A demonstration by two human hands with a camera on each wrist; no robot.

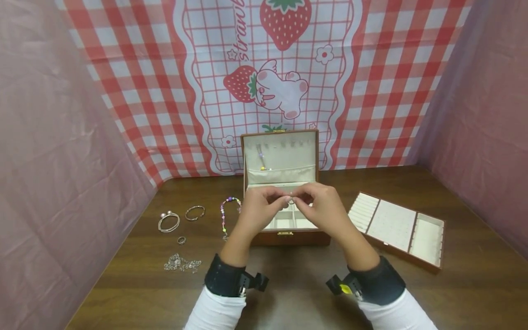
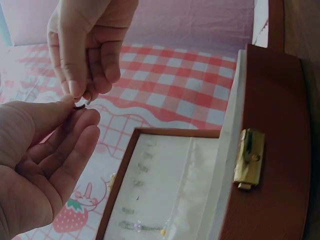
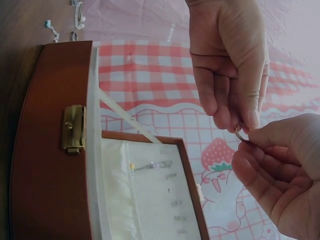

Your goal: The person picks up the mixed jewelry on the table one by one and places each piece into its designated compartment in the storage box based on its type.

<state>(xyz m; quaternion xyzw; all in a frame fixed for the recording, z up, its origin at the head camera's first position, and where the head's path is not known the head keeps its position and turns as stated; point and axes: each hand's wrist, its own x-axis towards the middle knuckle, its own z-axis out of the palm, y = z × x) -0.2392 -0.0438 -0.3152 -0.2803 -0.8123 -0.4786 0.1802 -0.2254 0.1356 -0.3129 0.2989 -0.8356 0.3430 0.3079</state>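
Note:
In front of the jewelry box, my left hand (image 1: 261, 206) and right hand (image 1: 321, 205) meet fingertip to fingertip. Between their thumbs and forefingers they pinch a small thin metal hoop (image 3: 239, 133), partly covered by the fingers; whether it is an earring or a ring I cannot tell. The brown jewelry box (image 1: 264, 238) stands with its lid raised. Both hands hide part of its pale compartments (image 1: 283, 223). A beaded strand (image 1: 261, 156) hangs from a hook strap inside the lid, its lower end near the fabric pocket (image 1: 288, 174).
Left of the box lie a colourful bead bracelet (image 1: 223, 215), a bracelet with two balls (image 1: 168, 223), a bangle (image 1: 195, 213), a ring (image 1: 181, 240) and a heap of silver chain (image 1: 182, 263). A divided tray (image 1: 392, 222) lies to the right.

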